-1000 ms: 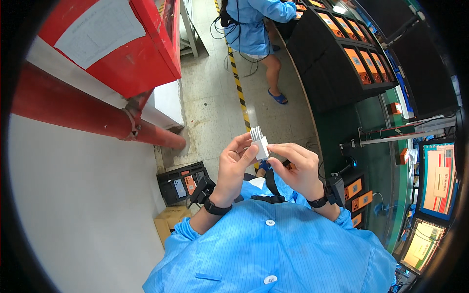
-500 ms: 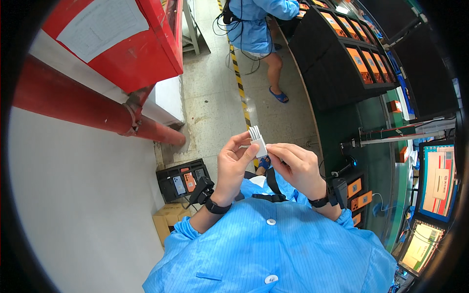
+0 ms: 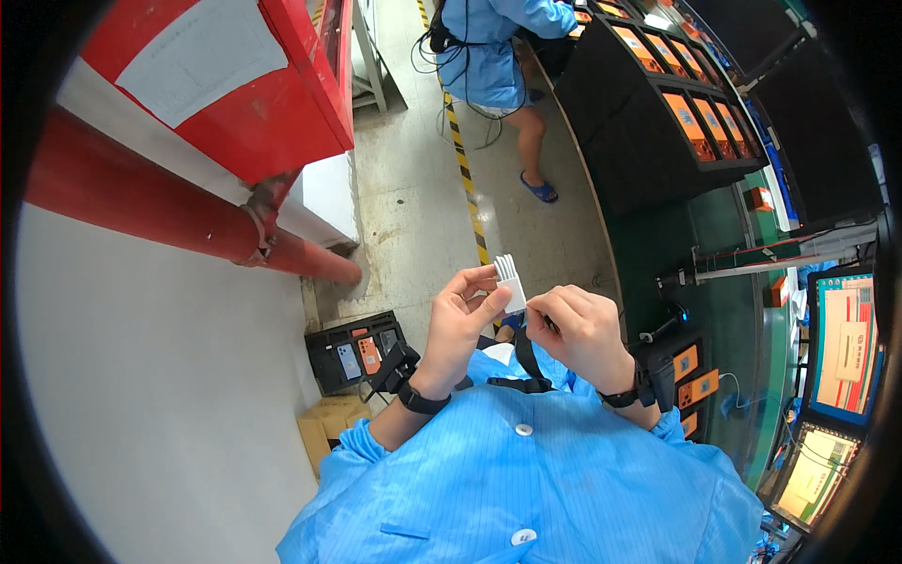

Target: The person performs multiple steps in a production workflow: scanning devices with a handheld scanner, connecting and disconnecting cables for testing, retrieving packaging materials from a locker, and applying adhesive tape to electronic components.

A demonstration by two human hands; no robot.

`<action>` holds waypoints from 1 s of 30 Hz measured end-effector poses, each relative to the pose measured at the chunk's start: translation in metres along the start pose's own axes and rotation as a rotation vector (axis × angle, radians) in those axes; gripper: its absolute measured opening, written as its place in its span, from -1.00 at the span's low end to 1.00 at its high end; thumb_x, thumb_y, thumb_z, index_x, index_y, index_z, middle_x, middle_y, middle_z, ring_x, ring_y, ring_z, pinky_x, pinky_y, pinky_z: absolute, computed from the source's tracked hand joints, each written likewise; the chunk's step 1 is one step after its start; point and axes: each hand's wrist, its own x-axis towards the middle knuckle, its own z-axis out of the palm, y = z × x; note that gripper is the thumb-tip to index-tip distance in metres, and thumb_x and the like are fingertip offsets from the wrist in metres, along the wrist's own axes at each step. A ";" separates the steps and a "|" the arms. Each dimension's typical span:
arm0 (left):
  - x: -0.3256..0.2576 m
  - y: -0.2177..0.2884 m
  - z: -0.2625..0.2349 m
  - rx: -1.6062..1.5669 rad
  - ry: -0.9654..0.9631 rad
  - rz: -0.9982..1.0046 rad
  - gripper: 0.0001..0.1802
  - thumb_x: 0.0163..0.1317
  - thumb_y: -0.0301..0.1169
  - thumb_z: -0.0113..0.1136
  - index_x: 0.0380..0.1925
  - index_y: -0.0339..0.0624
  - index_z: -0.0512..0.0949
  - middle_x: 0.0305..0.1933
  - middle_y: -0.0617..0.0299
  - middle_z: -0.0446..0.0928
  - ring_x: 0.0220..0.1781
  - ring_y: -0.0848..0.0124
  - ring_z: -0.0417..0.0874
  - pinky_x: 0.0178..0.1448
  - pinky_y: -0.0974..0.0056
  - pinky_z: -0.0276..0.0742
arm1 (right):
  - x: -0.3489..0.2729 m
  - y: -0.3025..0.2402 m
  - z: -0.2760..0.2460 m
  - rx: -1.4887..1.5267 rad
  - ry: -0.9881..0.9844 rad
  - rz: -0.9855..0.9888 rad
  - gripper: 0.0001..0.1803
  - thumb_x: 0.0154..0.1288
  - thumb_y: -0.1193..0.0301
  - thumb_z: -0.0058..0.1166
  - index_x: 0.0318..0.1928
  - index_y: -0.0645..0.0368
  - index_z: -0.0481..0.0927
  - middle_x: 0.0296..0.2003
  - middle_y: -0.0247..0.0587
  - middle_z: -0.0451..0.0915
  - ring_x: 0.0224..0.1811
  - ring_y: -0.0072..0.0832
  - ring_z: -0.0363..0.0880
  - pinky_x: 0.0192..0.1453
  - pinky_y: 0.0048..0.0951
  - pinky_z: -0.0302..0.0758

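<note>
My left hand (image 3: 458, 321) is closed on a white comb-like piece (image 3: 512, 293), thumb across its flat part and fingers behind. Several narrow white prongs point up and away from its far end. My right hand (image 3: 580, 326) is beside the lower right of the piece, thumb and forefinger pinched together. Whatever sits between those right fingertips, if anything, is hidden. Both hands are held in front of my blue striped coat (image 3: 507, 461), and each wrist carries a black strap with a device.
At right runs a green bench (image 3: 700, 221) with black racks (image 3: 620, 122) of orange phones and lit screens (image 3: 843, 348). A co-worker in blue (image 3: 498, 56) stands ahead. On the left are a red pipe (image 3: 160, 197), a red cabinet (image 3: 244, 113) and a black phone tray (image 3: 324, 362).
The white piece and my left hand have shifted slightly right and toward me. My right hand's fingers have curled in more and moved a little right.
</note>
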 end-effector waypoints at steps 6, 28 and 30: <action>0.005 -0.006 0.001 -0.019 -0.056 0.030 -0.57 0.22 -0.40 0.27 0.04 -0.33 0.42 -0.07 0.11 0.55 -0.08 0.46 0.60 0.00 0.35 0.57 | -0.005 0.001 0.003 -0.027 0.117 0.037 -0.85 -0.08 0.56 0.23 -0.50 0.16 0.49 -0.58 -0.29 0.50 -0.55 -0.47 0.53 -0.51 -0.51 0.47; 0.004 0.000 0.005 -0.149 -0.182 -0.098 -0.49 0.34 -0.30 0.12 0.17 -0.28 0.22 -0.01 0.12 0.48 0.02 0.44 0.56 0.09 0.33 0.57 | 0.003 0.018 0.006 0.154 0.072 0.039 -0.92 0.10 0.49 0.22 -0.36 0.18 0.61 -0.49 -0.26 0.57 -0.50 -0.46 0.56 -0.47 -0.54 0.49; 0.004 0.003 0.004 -0.128 -0.192 -0.091 -0.49 0.34 -0.30 0.12 0.17 -0.28 0.21 -0.01 0.12 0.48 0.00 0.45 0.56 0.07 0.34 0.57 | 0.003 0.020 0.001 0.310 0.010 0.086 -0.87 0.13 0.47 0.23 -0.27 0.17 0.65 -0.45 -0.26 0.60 -0.46 -0.46 0.59 -0.44 -0.55 0.50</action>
